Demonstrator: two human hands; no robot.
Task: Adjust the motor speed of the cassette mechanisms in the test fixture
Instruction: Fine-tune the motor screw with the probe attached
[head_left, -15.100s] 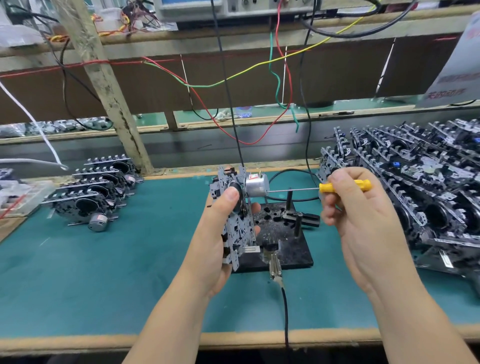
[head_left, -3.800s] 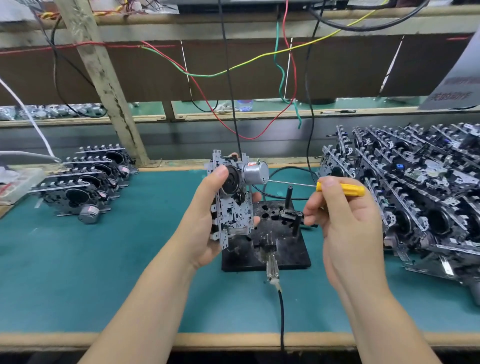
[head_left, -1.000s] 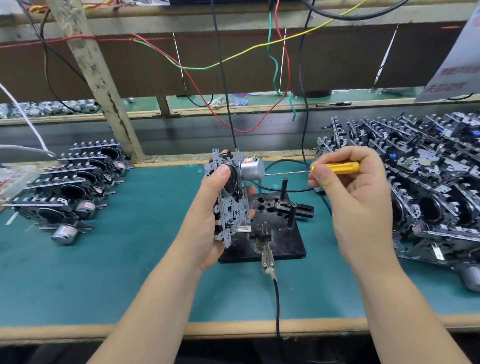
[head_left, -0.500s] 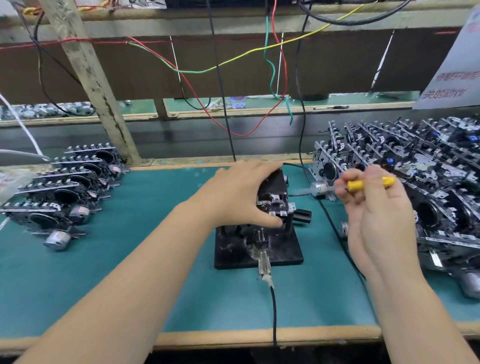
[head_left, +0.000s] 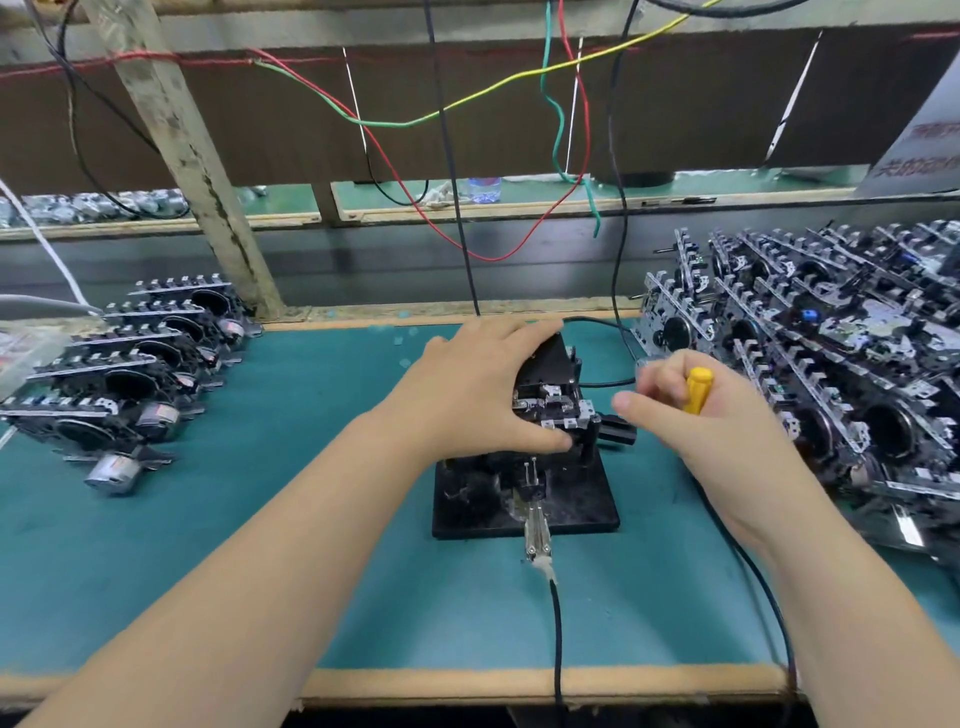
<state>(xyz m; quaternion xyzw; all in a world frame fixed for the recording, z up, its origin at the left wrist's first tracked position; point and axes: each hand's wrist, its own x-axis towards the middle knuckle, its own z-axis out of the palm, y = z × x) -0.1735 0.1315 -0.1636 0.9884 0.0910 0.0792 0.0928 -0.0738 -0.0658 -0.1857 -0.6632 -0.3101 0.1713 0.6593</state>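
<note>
black test fixture (head_left: 524, 499) sits at the centre of the frame on the teal mat (head_left: 311, 519). your left hand (head_left: 467, 395) grips the cassette mechanism (head_left: 550, 395) on top of it. your right hand (head_left: 691, 415), just right of it, holds the yellow screwdriver (head_left: 697, 389) in curled fingers.

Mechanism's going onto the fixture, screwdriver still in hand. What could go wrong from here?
1. The left hand covers the cassette mechanism on the test fixture, so a crooked seating may go unseen.
2. The right hand holds the yellow screwdriver close by; it might snag the black cable.
</note>
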